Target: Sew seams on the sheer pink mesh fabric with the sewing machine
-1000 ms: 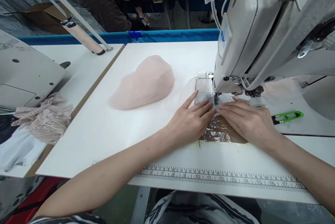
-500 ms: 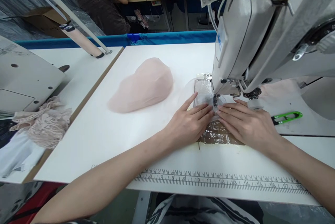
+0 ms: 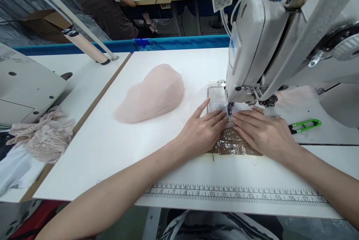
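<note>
My left hand point(image 3: 204, 131) lies flat with fingers stretched out, just left of the presser foot point(image 3: 230, 109) of a sewing machine point(image 3: 252, 42). On the other side of the foot, my right hand point(image 3: 262, 129) also rests flat, its fingers pointing left toward the needle. Both press on a thin sheer whitish fabric point(image 3: 200, 96) whose outline is hard to make out. Shiny brown tape point(image 3: 235, 142) covers the bed in front of the foot. A sheer pink fabric piece point(image 3: 157, 92) with a rounded end lies to the left, apart from my hands.
Green-handled thread snips point(image 3: 305, 125) lie right of my right hand. A printed ruler point(image 3: 224, 194) runs along the table's front edge. Beige lace trim point(image 3: 50, 135) is heaped at far left, below a pole point(image 3: 70, 15). A person point(image 3: 98, 4) is at the back left.
The view has shifted slightly, moving the scene a little to the left. Both hands stay flat beside the presser foot, with hardly any visible movement of the fabric.
</note>
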`<state>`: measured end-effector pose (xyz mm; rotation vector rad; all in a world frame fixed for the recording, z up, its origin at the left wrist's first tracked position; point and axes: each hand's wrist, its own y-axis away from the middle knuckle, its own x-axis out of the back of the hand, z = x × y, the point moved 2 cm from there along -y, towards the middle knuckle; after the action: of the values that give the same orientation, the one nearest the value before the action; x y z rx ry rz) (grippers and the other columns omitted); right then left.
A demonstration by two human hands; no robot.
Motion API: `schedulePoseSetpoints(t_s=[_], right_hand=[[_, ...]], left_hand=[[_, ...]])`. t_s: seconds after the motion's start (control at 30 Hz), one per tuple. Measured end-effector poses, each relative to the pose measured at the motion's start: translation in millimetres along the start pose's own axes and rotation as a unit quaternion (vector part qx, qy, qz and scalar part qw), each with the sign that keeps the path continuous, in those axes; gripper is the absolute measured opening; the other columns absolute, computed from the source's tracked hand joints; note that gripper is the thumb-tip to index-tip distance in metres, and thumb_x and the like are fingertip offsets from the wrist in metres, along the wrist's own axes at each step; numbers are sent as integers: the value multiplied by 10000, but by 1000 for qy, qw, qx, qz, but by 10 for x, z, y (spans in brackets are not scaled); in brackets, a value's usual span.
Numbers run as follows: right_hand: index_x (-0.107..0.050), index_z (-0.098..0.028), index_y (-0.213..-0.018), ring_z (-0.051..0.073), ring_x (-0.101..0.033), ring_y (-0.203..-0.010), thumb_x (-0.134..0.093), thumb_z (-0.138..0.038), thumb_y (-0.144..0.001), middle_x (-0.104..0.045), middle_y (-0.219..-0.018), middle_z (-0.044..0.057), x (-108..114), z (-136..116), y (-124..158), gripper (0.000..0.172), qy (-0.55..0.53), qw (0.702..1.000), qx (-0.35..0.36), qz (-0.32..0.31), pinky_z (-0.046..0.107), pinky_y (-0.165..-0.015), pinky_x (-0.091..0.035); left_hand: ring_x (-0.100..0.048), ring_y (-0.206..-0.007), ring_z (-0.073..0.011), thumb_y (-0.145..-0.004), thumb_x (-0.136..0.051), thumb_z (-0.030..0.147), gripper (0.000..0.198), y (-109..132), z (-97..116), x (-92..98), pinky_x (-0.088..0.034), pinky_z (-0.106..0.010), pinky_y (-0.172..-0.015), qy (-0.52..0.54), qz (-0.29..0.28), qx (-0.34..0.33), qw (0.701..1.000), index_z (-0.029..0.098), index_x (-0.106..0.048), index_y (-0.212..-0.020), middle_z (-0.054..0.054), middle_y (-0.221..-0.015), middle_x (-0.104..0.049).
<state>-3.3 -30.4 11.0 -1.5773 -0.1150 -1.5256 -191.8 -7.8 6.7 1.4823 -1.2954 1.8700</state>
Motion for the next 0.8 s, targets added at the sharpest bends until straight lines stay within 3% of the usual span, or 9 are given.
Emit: schedulePoseSetpoints(t_s=[0.2,0.57,0.8], right_hand=[[-716,-133,-1013,180,-688,-893,-566,-218,-895,-718,-1042,17,9,-5,-20,209,12,1000,4,-3,291,-628,-527],[-706,-114,-1045,201,-676,-943,-550,-238,-905,-707,-1073,35,0,-5,-13,243,20,1000,-3,-19,311,-669,-521],[-681,-120,-1070,205,-667,-945,-517,-207,-911,-704,-1096,42,17,6,-31,244,1,1000,-13,-22,336,-762,-495]], left_hand=[[-595,-1154,-202,-945,-402,156,309,-10,-19,-25,-269,-521,-1149,-7,2,0,1000,95,-612,-1165,-100,-1189,-653],[-566,-1193,-198,-964,-380,176,325,-23,-6,-17,-285,-485,-1148,-15,-10,7,1000,87,-597,-1190,-103,-1232,-627],[-530,-1232,-217,-955,-370,524,559,-25,-79,53,-368,-389,-1101,-6,-14,64,998,76,-595,-1204,-119,-1276,-595]])
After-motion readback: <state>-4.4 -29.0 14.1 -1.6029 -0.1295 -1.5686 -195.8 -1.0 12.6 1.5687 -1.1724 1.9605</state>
